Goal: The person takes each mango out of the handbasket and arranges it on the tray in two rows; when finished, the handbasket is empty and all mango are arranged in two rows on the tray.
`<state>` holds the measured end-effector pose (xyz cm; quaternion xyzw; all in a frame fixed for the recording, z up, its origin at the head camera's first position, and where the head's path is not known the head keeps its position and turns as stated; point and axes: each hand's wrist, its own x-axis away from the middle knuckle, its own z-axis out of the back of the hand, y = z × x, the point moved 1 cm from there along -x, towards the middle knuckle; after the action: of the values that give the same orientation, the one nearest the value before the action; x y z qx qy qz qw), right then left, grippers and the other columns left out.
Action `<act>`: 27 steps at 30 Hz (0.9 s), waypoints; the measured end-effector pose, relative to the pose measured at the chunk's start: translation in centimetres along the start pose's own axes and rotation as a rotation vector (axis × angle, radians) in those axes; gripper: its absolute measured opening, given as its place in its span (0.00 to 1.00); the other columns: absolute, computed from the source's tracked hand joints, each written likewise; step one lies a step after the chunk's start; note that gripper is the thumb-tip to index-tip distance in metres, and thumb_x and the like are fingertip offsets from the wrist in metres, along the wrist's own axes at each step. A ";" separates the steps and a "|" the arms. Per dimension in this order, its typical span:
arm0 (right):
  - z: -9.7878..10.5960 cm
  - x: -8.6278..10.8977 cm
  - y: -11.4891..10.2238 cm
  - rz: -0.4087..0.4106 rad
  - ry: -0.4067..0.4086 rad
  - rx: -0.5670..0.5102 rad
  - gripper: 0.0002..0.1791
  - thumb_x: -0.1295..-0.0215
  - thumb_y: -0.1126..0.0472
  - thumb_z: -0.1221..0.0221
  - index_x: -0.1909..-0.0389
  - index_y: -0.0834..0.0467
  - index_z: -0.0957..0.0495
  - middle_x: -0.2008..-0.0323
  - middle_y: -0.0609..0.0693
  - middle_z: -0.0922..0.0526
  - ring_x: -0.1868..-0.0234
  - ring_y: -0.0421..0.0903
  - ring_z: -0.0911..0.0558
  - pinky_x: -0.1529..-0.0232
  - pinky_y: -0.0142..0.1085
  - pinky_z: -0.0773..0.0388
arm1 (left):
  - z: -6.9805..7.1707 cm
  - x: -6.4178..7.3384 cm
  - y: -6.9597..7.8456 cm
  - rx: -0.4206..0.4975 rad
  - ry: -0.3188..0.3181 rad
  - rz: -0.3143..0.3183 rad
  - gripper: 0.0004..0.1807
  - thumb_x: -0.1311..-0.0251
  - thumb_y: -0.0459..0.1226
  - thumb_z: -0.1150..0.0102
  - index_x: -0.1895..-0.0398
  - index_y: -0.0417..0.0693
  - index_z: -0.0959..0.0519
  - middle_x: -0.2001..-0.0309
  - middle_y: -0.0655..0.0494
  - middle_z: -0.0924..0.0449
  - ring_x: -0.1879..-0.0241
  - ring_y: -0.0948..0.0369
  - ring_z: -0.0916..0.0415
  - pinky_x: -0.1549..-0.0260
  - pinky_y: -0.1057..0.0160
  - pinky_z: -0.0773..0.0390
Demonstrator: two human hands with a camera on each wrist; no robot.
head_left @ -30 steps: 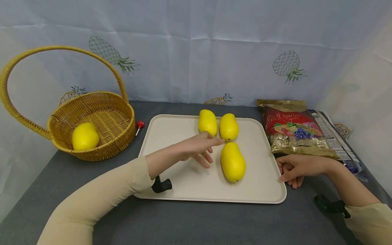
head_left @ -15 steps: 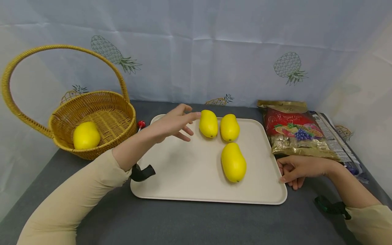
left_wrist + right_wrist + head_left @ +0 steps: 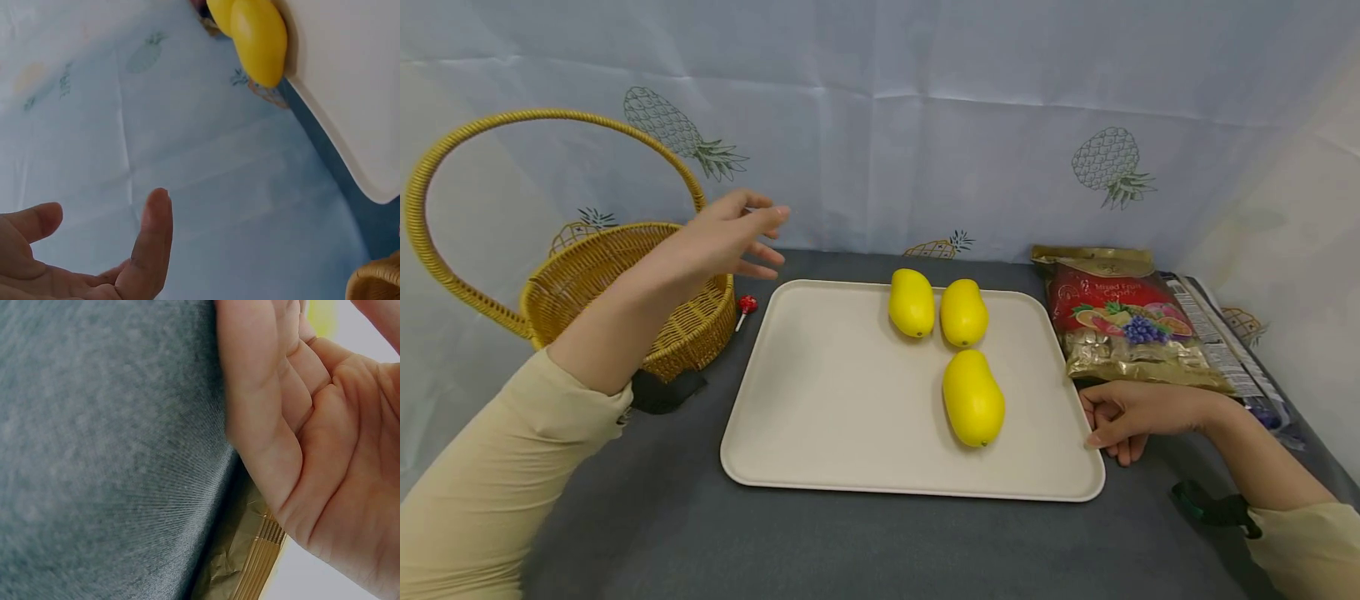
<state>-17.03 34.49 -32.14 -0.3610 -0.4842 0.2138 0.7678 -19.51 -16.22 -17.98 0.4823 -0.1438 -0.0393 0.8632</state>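
Observation:
My left hand (image 3: 718, 237) hangs in the air over the right side of the wicker basket (image 3: 715, 333), fingers loosely spread and holding nothing. In the left wrist view its thumb and fingers (image 3: 150, 244) stand apart. Two smooth yellow mango-like fruits, a left one (image 3: 912, 303) and a right one (image 3: 964, 313), lie side by side at the back of the cream tray (image 3: 827, 400). A longer yellow fruit (image 3: 973, 398) lies in front of them. My right hand (image 3: 1138, 417) grips the tray's right rim, thumb at the edge and fingers curled. My left forearm hides the basket's left inside.
A red lollipop (image 3: 746, 309) lies between basket and tray. A red and gold candy bag (image 3: 1120, 317) sits at the back right, on other flat packs (image 3: 1225, 350). The basket's tall handle (image 3: 550, 115) arches up at the left. A pineapple-print cloth (image 3: 850, 150) hangs behind.
My left hand has moved left, away from the fruits, across the tray to the basket. Its forearm now covers the fruit seen earlier in the basket. My right hand stays at the tray rim.

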 end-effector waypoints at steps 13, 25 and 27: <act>0.0 -0.1 0.1 -0.005 0.004 0.003 0.10 0.27 0.62 0.47 0.57 0.68 0.31 0.71 0.47 0.18 0.74 0.40 0.15 0.72 0.38 0.14 | 6.7 -0.8 -4.0 0.041 0.123 0.017 0.44 0.30 0.62 0.63 0.24 0.43 0.54 0.44 0.56 0.36 0.53 0.68 0.24 0.56 0.73 0.17; 0.1 -0.1 0.2 0.003 -0.003 -0.005 0.10 0.27 0.63 0.47 0.58 0.68 0.31 0.72 0.47 0.18 0.74 0.39 0.15 0.72 0.38 0.14 | 11.0 -2.0 -8.0 0.167 0.215 0.060 0.46 0.31 0.61 0.61 0.20 0.52 0.63 0.50 0.66 0.35 0.58 0.74 0.26 0.61 0.79 0.20; 0.1 -0.1 0.2 0.004 -0.006 -0.005 0.10 0.27 0.63 0.47 0.57 0.68 0.31 0.72 0.47 0.18 0.74 0.39 0.15 0.72 0.38 0.14 | 11.5 -2.2 -8.7 0.174 0.227 0.075 0.46 0.31 0.61 0.61 0.20 0.52 0.63 0.51 0.66 0.35 0.59 0.74 0.26 0.62 0.79 0.20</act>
<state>-17.15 34.58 -32.29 -0.3631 -0.4863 0.2152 0.7651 -24.24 -29.83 -20.09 0.5509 -0.0661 0.0604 0.8298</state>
